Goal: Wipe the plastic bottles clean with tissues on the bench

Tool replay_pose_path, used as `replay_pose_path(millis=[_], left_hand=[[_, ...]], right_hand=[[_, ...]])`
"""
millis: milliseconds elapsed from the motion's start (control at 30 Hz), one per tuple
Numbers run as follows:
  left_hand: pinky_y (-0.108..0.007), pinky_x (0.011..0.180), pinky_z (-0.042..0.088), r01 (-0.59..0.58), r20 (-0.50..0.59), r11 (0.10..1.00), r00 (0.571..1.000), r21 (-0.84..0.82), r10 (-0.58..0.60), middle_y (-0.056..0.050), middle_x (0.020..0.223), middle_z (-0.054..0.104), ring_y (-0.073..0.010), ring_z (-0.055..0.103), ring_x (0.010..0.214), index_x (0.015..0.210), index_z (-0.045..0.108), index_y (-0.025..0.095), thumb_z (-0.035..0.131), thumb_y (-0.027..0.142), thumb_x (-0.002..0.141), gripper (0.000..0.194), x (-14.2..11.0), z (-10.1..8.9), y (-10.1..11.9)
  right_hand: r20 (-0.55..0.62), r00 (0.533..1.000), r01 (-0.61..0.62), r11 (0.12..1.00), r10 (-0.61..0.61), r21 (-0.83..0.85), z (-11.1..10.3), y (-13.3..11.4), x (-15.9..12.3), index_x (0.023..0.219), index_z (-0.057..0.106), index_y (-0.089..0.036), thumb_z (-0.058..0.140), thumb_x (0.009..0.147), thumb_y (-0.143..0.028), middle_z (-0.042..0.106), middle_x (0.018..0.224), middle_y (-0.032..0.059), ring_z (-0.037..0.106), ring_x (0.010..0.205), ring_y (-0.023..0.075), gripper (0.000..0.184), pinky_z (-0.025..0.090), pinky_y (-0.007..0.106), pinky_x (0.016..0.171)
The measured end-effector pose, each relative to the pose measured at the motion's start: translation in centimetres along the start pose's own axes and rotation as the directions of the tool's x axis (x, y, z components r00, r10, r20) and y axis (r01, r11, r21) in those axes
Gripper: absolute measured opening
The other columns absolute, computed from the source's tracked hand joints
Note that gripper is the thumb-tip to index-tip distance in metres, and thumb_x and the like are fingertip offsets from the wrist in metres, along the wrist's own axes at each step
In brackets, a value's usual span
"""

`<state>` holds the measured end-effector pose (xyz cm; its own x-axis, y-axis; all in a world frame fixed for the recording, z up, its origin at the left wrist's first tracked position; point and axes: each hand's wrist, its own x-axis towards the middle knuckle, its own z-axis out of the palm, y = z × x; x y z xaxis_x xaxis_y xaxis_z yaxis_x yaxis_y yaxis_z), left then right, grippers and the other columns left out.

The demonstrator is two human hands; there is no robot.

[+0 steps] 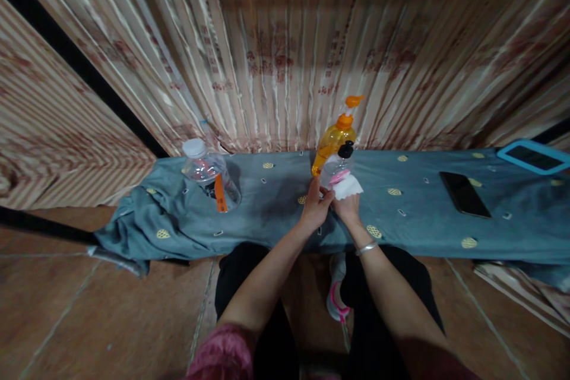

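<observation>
Close together at the middle of the cloth-covered bench are both my hands. My left hand [315,208] has its fingers closed around the lower left side of a small clear bottle [330,168] with a black top and a pink mark. In my right hand [350,208], which wears a silver bangle, is a white tissue [349,188] pressed against the bottle's lower right side. Its fingertips are partly hidden behind the tissue. Just behind the clear bottle stands a pump bottle [332,141] of yellow-orange liquid with an orange pump head.
A large clear plastic bottle [209,173] with a white cap stands to the left on the grey-blue cloth [267,219]. To the right lie a black phone [465,194] and a blue-framed device [533,156]. A striped curtain [285,53] hangs right behind the bench.
</observation>
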<state>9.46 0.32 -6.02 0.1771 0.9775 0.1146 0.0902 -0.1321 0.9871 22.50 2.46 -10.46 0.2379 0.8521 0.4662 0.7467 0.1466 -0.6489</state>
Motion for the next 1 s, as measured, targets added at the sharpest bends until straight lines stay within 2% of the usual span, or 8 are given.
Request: replay_pose_path(millis=[100, 167, 400, 500, 567, 667, 833, 1000], left_hand=[[-0.045, 0.128, 0.027, 0.043, -0.001, 0.999, 0.999, -0.015, -0.043, -0.011, 0.146, 0.064, -0.0277, 0.050, 0.145, 0.145, 0.057, 0.023, 0.068, 0.035, 0.090, 0.057, 0.3, 0.2, -0.3], [-0.044, 0.128, 0.027, 0.046, 0.001, 0.999, 0.999, -0.019, -0.046, -0.011, 0.144, 0.065, -0.0269, 0.051, 0.144, 0.144, 0.058, 0.023, 0.067, 0.032, 0.090, 0.056, 0.6, 0.4, -0.4], [-0.043, 0.125, 0.034, -0.019, -0.009, 0.998, 1.000, -0.053, 0.018, -0.008, 0.132, 0.072, -0.0263, 0.059, 0.135, 0.142, 0.060, 0.025, 0.067, 0.028, 0.090, 0.053, 1.3, 0.6, -0.5], [-0.044, 0.124, 0.037, -0.048, -0.007, 0.998, 0.999, -0.042, 0.048, -0.010, 0.136, 0.070, -0.0275, 0.058, 0.136, 0.144, 0.058, 0.024, 0.068, 0.030, 0.090, 0.055, 1.4, 0.7, -0.5], [-0.045, 0.125, 0.034, -0.057, -0.013, 0.998, 0.998, -0.036, 0.056, -0.011, 0.142, 0.067, -0.0275, 0.054, 0.142, 0.144, 0.057, 0.023, 0.067, 0.030, 0.091, 0.055, 1.3, 0.6, -0.6], [-0.043, 0.128, 0.030, -0.022, -0.023, 0.999, 0.999, -0.034, 0.022, -0.011, 0.153, 0.058, -0.0263, 0.048, 0.148, 0.144, 0.056, 0.022, 0.068, 0.029, 0.091, 0.054, 1.1, 0.3, -0.6], [-0.046, 0.127, 0.031, 0.038, -0.092, 0.999, 0.995, -0.008, -0.038, -0.013, 0.157, 0.054, -0.0292, 0.044, 0.151, 0.143, 0.056, 0.021, 0.069, 0.030, 0.091, 0.055, 0.3, -1.3, -0.5], [-0.050, 0.124, 0.037, 0.007, -0.181, 0.999, 0.984, 0.051, 0.003, -0.013, 0.163, 0.048, -0.0311, 0.044, 0.152, 0.146, 0.055, 0.025, 0.070, 0.036, 0.091, 0.058, -1.5, -4.7, 0.0]], right_hand=[[-0.008, 1.000, -0.018, 1.000, 0.018, 0.012, 0.0, -0.2, 0.1, 0.088, 0.076, -0.020, 0.054, 0.088, -0.054, 0.079, 0.095, 0.0158, 0.074, 0.099, 0.0339, 0.040, 0.058, 0.048, 0.094], [-0.018, 0.999, -0.033, 0.999, 0.033, 0.025, 0.0, -0.2, 0.1, 0.086, 0.076, -0.020, 0.053, 0.087, -0.051, 0.079, 0.093, 0.0167, 0.074, 0.097, 0.0346, 0.039, 0.059, 0.049, 0.092], [-0.015, 0.997, -0.072, 0.994, 0.073, 0.077, -0.3, -0.6, 0.0, 0.087, 0.075, -0.020, 0.057, 0.084, -0.058, 0.078, 0.088, 0.0158, 0.074, 0.087, 0.0348, 0.042, 0.061, 0.047, 0.081], [-0.006, 0.997, -0.078, 0.994, 0.078, 0.083, -0.3, -0.6, -0.1, 0.081, 0.073, -0.022, 0.057, 0.083, -0.059, 0.077, 0.083, 0.0151, 0.074, 0.085, 0.0349, 0.041, 0.060, 0.048, 0.081], [0.002, 0.997, -0.081, 0.993, 0.081, 0.085, -0.4, -0.5, -0.3, 0.079, 0.071, -0.022, 0.055, 0.083, -0.059, 0.076, 0.082, 0.0145, 0.074, 0.083, 0.0341, 0.040, 0.060, 0.046, 0.080], [0.010, 0.996, -0.087, 0.993, 0.086, 0.082, -0.7, -0.2, -1.1, 0.088, 0.071, -0.021, 0.053, 0.084, -0.057, 0.077, 0.090, 0.0153, 0.074, 0.089, 0.0347, 0.040, 0.059, 0.047, 0.080], [0.044, 0.998, -0.053, 0.995, 0.049, 0.084, -1.5, -0.5, -3.1, 0.104, 0.065, -0.018, 0.051, 0.087, -0.059, 0.075, 0.107, 0.0195, 0.070, 0.104, 0.0373, 0.046, 0.057, 0.054, 0.092], [0.108, 0.993, 0.027, 0.992, -0.041, 0.125, -0.6, -2.5, -5.3, 0.104, 0.060, -0.019, 0.050, 0.088, -0.054, 0.072, 0.101, 0.0191, 0.068, 0.102, 0.0376, 0.040, 0.053, 0.058, 0.100]])
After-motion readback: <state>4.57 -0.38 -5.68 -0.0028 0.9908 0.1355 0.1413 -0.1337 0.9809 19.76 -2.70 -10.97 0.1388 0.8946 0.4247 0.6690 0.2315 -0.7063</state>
